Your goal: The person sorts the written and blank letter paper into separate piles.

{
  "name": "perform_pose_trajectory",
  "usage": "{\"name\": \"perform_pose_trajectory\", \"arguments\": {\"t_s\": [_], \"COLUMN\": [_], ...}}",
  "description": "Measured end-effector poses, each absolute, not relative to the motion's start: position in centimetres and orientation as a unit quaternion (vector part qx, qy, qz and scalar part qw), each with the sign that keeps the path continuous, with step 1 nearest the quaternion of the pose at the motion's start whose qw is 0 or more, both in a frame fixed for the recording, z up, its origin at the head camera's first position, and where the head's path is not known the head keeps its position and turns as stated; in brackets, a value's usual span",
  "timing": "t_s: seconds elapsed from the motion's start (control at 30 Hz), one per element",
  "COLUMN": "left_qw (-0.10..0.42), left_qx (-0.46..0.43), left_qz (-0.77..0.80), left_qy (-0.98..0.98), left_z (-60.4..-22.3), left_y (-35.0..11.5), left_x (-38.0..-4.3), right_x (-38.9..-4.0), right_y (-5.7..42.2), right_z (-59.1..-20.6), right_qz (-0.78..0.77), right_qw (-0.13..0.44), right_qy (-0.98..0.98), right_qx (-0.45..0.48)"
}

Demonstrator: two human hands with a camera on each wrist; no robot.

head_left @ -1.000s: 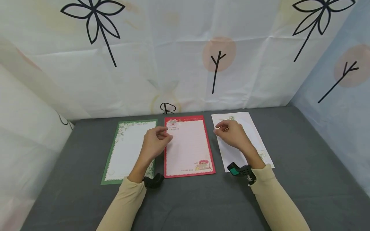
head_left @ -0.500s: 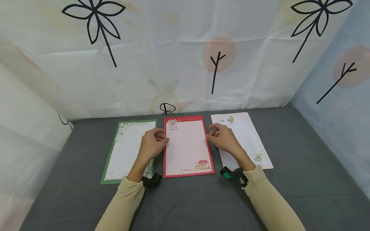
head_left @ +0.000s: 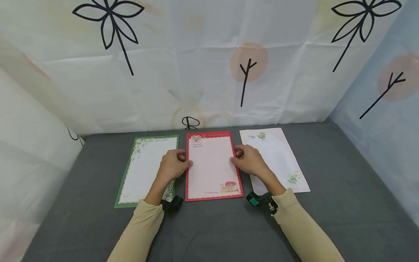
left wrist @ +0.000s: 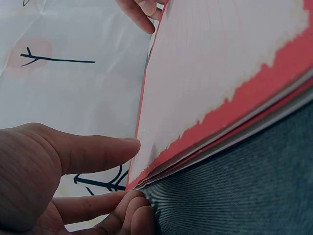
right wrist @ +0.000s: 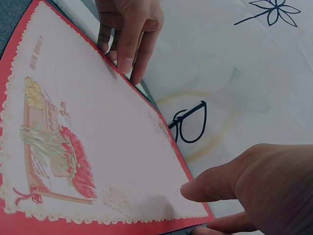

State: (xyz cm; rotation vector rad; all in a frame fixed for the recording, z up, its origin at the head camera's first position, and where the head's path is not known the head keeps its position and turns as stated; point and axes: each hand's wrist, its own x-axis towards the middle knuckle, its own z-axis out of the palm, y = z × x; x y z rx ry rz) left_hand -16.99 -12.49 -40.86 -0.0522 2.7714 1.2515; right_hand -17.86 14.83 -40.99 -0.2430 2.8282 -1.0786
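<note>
A: What occupies the centre of my remote view?

B: The red-bordered pad (head_left: 212, 167), lying on the table (head_left: 209, 233), its long axis running from near to far. The left wrist view shows several layers along its edge.

A: Which relation governs the coming move?

B: In my judgement, this one: the pad lies between the two hands, one long edge toward each. The left hand (head_left: 171, 167) is at its left edge, the right hand (head_left: 252, 160) at its right; I find neither plainly nearer.

A: The state of each grip?

B: Apart, on both sides. Each thumb reaches over the pad's margin, the fingers keep to the outer side, and a gap separates them. I cannot tell whether any fingertip touches paper. The pad thus lies rightward of the left grip and leftward of the right.

A: Farther out?

B: The green-bordered sheet (head_left: 140, 174) lies to the left, partly hidden by the left hand; the white sheet (head_left: 278, 156) lies to the right. A patterned cloth (head_left: 203, 54) hangs behind.
</note>
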Motion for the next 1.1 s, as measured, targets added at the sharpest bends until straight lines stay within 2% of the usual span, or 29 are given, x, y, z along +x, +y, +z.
{"name": "perform_pose_trajectory", "arguments": {"t_s": [0.5,1.1], "left_qw": [0.070,0.042], "left_qx": [-0.009,-0.008], "left_qz": [0.407,0.405], "left_qy": [0.911,0.913], "left_z": [-40.96,-40.79], "left_y": [-12.58,-12.42], "left_x": [-16.99,-16.88], "right_x": [-17.77,-17.71], "right_y": [14.56,14.90], "right_z": [-41.14,-40.78], "right_qz": [-0.359,-0.370], "right_qw": [0.050,0.047], "right_qy": [0.929,0.924], "right_qx": [-0.082,-0.086]}}
